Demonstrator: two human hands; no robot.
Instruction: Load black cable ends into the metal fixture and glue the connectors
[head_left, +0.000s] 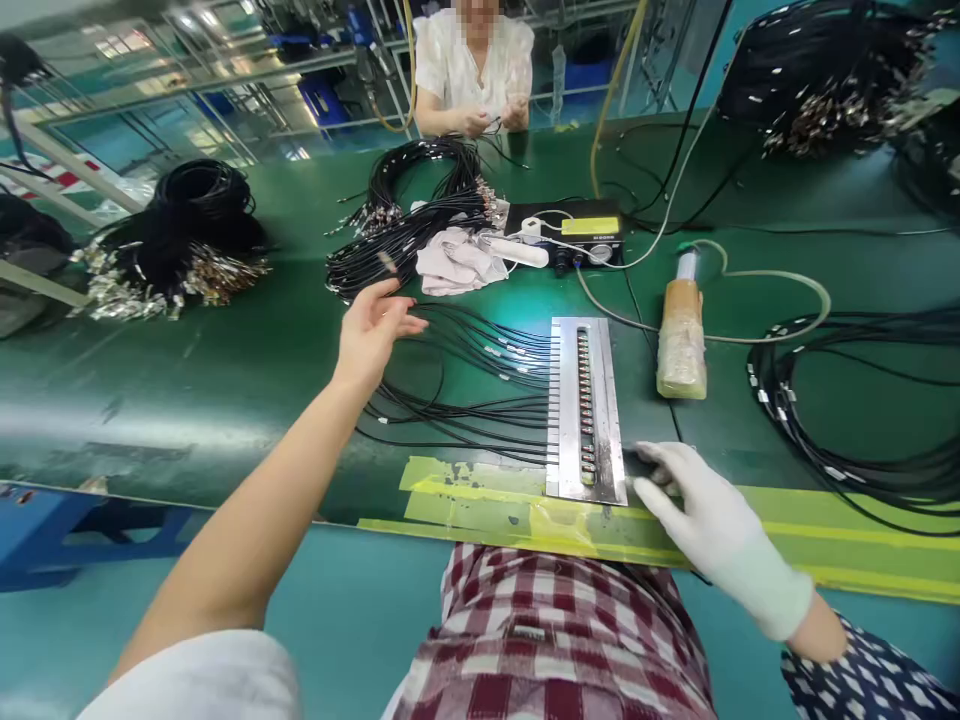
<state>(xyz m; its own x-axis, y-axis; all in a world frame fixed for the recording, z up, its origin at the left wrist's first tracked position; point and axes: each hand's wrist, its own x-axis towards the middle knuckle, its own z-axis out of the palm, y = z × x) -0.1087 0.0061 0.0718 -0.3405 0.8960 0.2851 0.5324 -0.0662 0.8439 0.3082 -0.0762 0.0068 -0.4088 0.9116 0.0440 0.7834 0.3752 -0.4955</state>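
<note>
My bare left hand [376, 328] is over the black cables, fingers loosely apart, with no held object visible. Beneath and beside it, several thin black cables [480, 412] with small white labels run right into a slotted metal fixture [606, 410]. Small metallic cable ends [585, 400] sit in a row within the fixture's long slot. My right hand [686, 495] wears a white glove with darkened fingertips. Its thumb and fingers are apart at the fixture's right edge; whether they touch it I cannot tell.
Cable bundles [442, 215] lie behind a crumpled cloth [457, 262]. A black control box [600, 245] and a tape-wrapped bottle-shaped tool [681, 335] with a hose stand behind the fixture. Coiled cables [810, 420] lie right. A co-worker [472, 75] sits opposite. Yellow tape [480, 510] lines the front edge.
</note>
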